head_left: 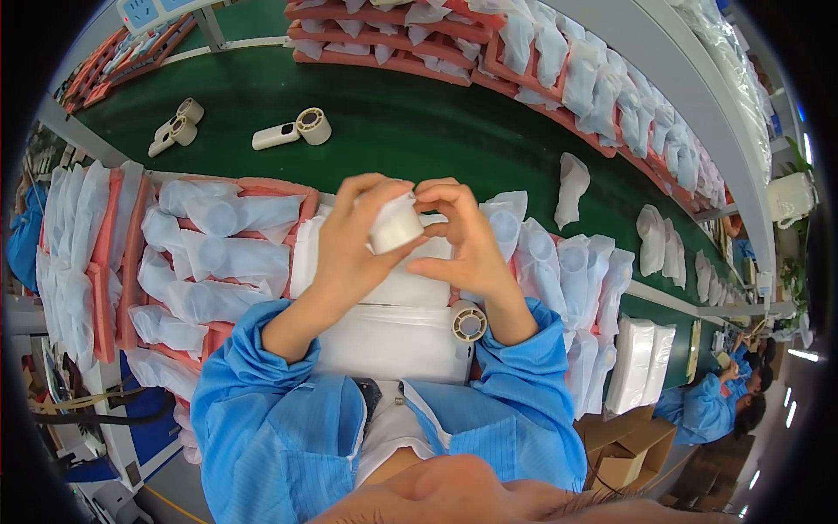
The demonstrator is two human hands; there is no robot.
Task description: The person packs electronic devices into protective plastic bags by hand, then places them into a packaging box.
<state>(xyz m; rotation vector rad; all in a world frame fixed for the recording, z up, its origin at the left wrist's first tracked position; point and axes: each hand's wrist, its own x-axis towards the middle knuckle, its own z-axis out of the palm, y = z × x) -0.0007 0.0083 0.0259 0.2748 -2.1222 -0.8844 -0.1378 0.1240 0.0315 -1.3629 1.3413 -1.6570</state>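
My left hand [353,236] is closed around a white handheld fan [397,224], of which the round, drum-like head shows between my palms. Curled fingers of my right hand [467,236] pinch at the fan's right edge, and the thumb stands apart below. Most of the fan's handle is hidden. Under my hands lies a stack of white translucent bags [393,341]. Another fan [469,323] rests by my right forearm, its round grille facing up.
Uncovered fans, one pair [177,128] and a single one [292,132], lie on the green conveyor belt [236,100]. Pink foam trays [305,205] of bagged fans stand left, right and far. A bagged fan [572,188] lies on the belt. Co-workers [711,402] sit at far right.
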